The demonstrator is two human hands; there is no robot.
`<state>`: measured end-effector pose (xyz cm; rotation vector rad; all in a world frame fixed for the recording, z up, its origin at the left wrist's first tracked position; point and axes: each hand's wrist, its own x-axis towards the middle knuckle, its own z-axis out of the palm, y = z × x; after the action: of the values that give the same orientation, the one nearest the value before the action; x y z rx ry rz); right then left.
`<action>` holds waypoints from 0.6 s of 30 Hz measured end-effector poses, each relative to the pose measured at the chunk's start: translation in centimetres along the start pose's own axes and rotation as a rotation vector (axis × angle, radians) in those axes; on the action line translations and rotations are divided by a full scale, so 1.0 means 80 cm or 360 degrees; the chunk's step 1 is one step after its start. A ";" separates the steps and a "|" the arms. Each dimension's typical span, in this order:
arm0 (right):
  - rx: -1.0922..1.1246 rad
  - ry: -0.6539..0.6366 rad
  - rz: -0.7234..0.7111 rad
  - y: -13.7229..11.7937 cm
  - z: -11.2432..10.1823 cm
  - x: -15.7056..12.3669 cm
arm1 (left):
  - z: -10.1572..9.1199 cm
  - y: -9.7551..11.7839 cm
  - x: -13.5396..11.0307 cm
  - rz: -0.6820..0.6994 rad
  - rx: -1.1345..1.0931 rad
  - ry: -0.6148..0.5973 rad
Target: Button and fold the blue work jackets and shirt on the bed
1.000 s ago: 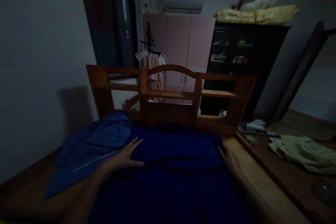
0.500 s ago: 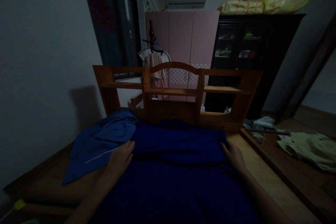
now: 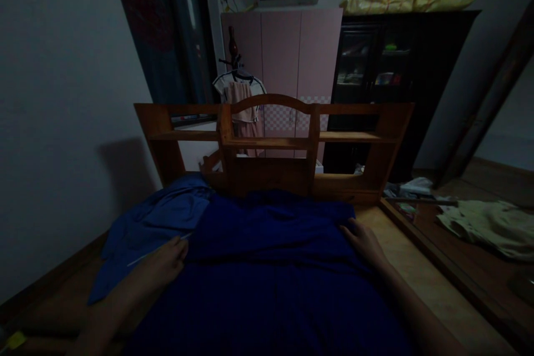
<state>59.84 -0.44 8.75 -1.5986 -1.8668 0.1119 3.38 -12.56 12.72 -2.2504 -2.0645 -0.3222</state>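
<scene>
A large dark blue cloth (image 3: pixel 271 283) lies spread over the wooden bed, with folds running across it. My left hand (image 3: pixel 169 258) is closed at its left edge, the fingers curled and pinching the fabric. At the right edge, my right hand (image 3: pixel 365 242) grips the same cloth between thumb and fingers, the fingertips partly hidden. Left of the dark cloth, and next to my left hand, lies a lighter blue cloth (image 3: pixel 154 228) with a thin white line along it.
A wooden headboard (image 3: pixel 267 144) with open shelves stands at the far end. The bed's side rail (image 3: pixel 434 256) runs along the right. Beyond it lies a pale green cloth (image 3: pixel 492 225). A white wall (image 3: pixel 62 122) borders the left; a pink wardrobe (image 3: pixel 279 55) stands behind.
My left hand has moved left and slightly toward me, and the dark cloth's left edge reaches further left. My right hand has shifted slightly left. The whole view has tilted a little.
</scene>
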 end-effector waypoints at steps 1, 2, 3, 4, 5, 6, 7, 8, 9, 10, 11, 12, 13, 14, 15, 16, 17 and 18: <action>-0.0008 0.0010 0.0005 -0.001 0.000 0.000 | -0.015 0.013 0.008 0.0049 -0.0016 0.0018; -0.0006 0.0013 0.0011 -0.001 -0.001 0.000 | -0.030 0.025 0.020 0.0060 -0.0039 0.0124; 0.0006 0.0009 0.0017 -0.003 -0.003 -0.001 | -0.041 0.036 0.036 0.0079 -0.0065 0.0214; 0.0030 -0.0005 0.0021 -0.004 -0.004 -0.001 | -0.049 0.043 0.058 0.0110 -0.0089 0.0284; 0.0075 -0.0014 0.0037 -0.007 -0.007 -0.001 | -0.051 0.046 0.082 0.0139 -0.0101 0.0332; 0.0162 -0.0016 0.0078 -0.009 -0.009 -0.002 | -0.050 0.044 0.109 0.0182 -0.0097 0.0325; 0.0278 -0.0010 0.0134 -0.012 -0.012 -0.003 | -0.044 0.038 0.136 0.0211 -0.0091 0.0288; 0.0403 -0.0003 0.0197 -0.015 -0.015 -0.003 | -0.036 0.029 0.161 0.0215 -0.0091 0.0235; 0.0521 0.0005 0.0259 -0.017 -0.018 -0.004 | -0.027 0.019 0.185 0.0193 -0.0109 0.0155; 0.0616 0.0011 0.0314 -0.018 -0.021 -0.004 | -0.018 0.008 0.205 0.0178 -0.0147 0.0060; 0.0682 0.0012 0.0356 -0.018 -0.024 -0.004 | -0.010 -0.001 0.223 0.0172 -0.0160 0.0024; 0.0722 0.0004 0.0382 -0.018 -0.027 -0.004 | -0.004 -0.010 0.236 0.0160 -0.0167 0.0008; 0.0753 -0.0005 0.0401 -0.017 -0.029 -0.003 | 0.000 -0.016 0.247 0.0149 -0.0167 -0.0001; 0.0798 -0.0019 0.0424 -0.016 -0.031 -0.002 | 0.003 -0.021 0.255 0.0137 -0.0158 -0.0002; 0.0849 -0.0033 0.0448 -0.014 -0.032 -0.002 | 0.005 -0.025 0.261 0.0126 -0.0148 -0.0009; 0.0903 -0.0048 0.0470 -0.012 -0.033 -0.001 | 0.005 -0.028 0.266 0.0118 -0.0137 -0.0020; 0.0958 -0.0061 0.0489 -0.010 -0.033 -0.001 | 0.005 -0.030 0.271 0.0112 -0.0127 -0.0027; 0.1019 -0.0076 0.0507 -0.009 -0.032 0.000 | 0.004 -0.032 0.275 0.0103 -0.0120 -0.0022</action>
<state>60.64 -1.54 11.06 -1.4129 -1.3863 0.8058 2.50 9.27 16.57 -2.3628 -2.0136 -0.3874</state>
